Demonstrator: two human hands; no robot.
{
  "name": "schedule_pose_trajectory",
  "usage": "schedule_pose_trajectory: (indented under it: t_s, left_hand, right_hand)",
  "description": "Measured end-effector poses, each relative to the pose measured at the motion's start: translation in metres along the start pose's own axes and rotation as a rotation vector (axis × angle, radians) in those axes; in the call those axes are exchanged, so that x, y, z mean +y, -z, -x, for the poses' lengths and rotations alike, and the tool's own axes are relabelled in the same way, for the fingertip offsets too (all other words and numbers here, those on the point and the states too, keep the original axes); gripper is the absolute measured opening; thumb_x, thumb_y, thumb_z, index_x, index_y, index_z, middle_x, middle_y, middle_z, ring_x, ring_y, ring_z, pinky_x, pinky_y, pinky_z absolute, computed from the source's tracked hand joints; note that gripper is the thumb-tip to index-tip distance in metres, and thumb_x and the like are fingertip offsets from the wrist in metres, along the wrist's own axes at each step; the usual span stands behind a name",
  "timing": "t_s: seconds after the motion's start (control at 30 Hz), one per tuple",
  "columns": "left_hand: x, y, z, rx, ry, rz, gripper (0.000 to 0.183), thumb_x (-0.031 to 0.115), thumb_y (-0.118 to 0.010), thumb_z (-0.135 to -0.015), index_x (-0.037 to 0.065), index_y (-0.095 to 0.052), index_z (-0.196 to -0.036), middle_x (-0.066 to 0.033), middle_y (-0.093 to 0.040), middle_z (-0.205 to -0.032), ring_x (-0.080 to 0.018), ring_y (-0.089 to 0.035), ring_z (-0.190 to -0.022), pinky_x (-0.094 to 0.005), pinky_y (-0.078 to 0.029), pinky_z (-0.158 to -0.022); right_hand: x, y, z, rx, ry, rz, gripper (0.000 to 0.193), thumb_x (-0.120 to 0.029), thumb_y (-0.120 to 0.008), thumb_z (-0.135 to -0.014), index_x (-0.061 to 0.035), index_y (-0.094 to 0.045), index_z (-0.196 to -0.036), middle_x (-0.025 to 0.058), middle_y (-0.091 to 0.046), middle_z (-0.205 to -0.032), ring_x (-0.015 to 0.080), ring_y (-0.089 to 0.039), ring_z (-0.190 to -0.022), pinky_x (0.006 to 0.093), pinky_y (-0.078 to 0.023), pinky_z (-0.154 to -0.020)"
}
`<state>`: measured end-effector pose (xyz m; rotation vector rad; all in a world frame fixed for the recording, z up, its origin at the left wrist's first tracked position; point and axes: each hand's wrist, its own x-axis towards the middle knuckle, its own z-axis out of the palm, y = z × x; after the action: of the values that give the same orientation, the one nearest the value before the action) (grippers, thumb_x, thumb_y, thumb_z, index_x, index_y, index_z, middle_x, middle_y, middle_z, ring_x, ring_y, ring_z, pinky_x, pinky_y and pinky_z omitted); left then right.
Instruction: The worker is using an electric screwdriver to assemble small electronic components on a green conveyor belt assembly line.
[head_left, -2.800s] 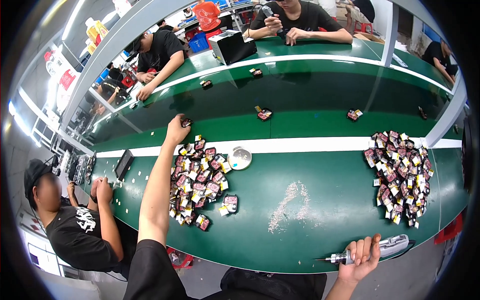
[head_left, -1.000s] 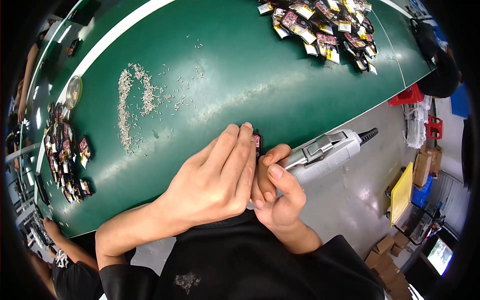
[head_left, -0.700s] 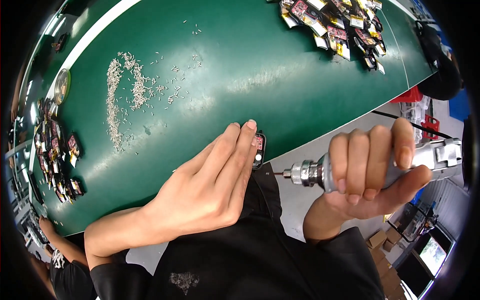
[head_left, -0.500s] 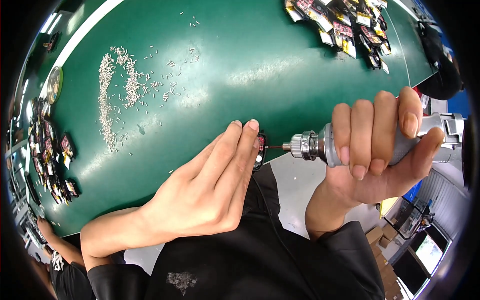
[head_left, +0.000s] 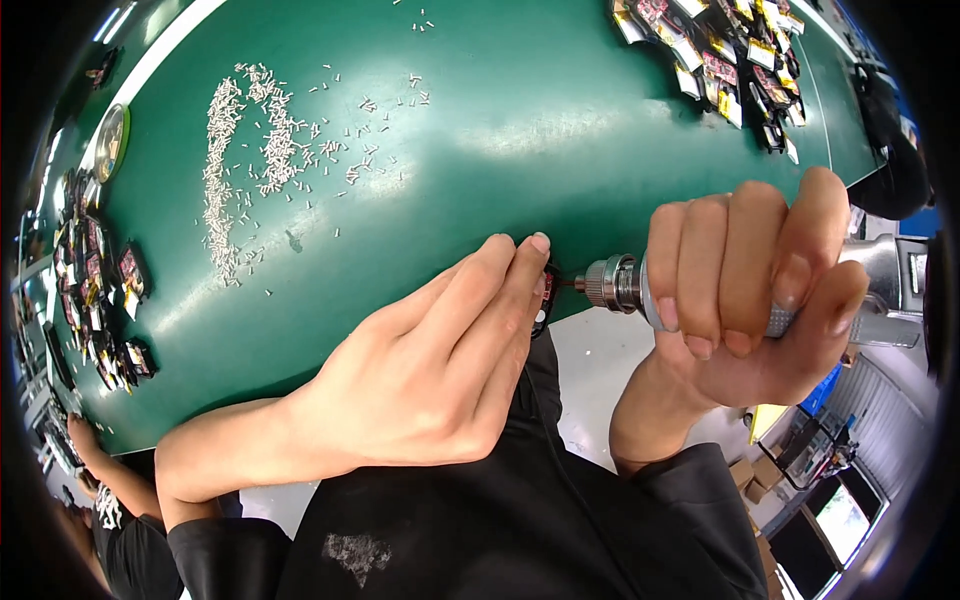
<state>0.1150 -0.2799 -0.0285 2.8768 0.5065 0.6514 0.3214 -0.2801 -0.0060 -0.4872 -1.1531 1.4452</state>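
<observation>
while the left hand (head_left: 420,380) lies flat-fingered at the near edge of the green table (head_left: 520,110), its fingertips (head_left: 530,250) pinch a small dark part (head_left: 544,300) with a bit of red on it, held right at that table edge and mostly hidden behind the fingers. right hand (head_left: 760,290) is clenched around a silver electric screwdriver (head_left: 640,285), all four fingers wrapped over the barrel, thumb underneath. screwdriver lies roughly level, just off the table's near edge, its knurled chuck pointing toward the left hand and its thin bit touching the small part. the tool's grey body sticks out past the right hand, away from the table edge.

on the table, further in from the left hand, a loose scatter of tiny silver screws (head_left: 245,150) spreads in two rough streaks with strays around. at the table's far-left end sits a round metal dish (head_left: 110,145), and below it along that end a heap of small dark parts (head_left: 95,290) with red and yellow bits. another heap of the same kind of parts (head_left: 730,55) sits at the table's far-right corner, well apart from both hands.

black sleeves and black shirt fill the space below the table edge. another person's arm (head_left: 100,470) in a black top shows past the table's left end.
</observation>
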Motion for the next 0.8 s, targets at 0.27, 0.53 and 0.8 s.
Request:
schedule_pose_trajectory:
  t_s: [0.27, 0.53, 0.8]
  left_hand:
    - [-0.001, 0.011, 0.007, -0.017, 0.035, -0.020, 0.039, 0.004, -0.059, -0.060, -0.014, -0.061, -0.094, -0.0258, -0.057, -0.112, -0.0327, -0.057, -0.098, -0.0354, -0.054, -0.077]
    - [0.015, 0.021, 0.041, 0.135, 0.133, 0.021, 0.031, 0.007, -0.061, -0.072, -0.013, -0.061, -0.096, -0.0214, -0.060, -0.107, -0.0305, -0.056, -0.103, -0.0337, -0.051, -0.084]
    - [-0.046, 0.152, 0.179, 0.303, 0.908, -0.539, 0.045, -0.007, -0.060, -0.074, 0.001, -0.055, -0.118, -0.0157, -0.054, -0.116, -0.0332, -0.052, -0.106, -0.0410, -0.042, -0.092]
  right_hand:
    - [0.008, -0.023, -0.016, 0.014, 0.053, 0.100, 0.023, -0.025, -0.050, -0.094, -0.0101, -0.038, -0.083, -0.0048, -0.037, -0.053, 0.0057, -0.034, -0.039, 0.0223, -0.033, -0.045]
    - [0.010, -0.027, -0.011, -0.061, 0.181, -0.207, 0.024, -0.021, -0.066, -0.087, -0.0095, -0.046, -0.084, -0.0062, -0.045, -0.044, 0.0047, -0.040, -0.031, 0.0178, -0.037, -0.035]
    - [0.041, -0.042, 0.001, 0.097, 0.127, -0.412, 0.016, -0.017, -0.054, -0.093, -0.0076, -0.042, -0.089, -0.0038, -0.037, -0.046, 0.0061, -0.035, -0.035, 0.0209, -0.036, -0.039]
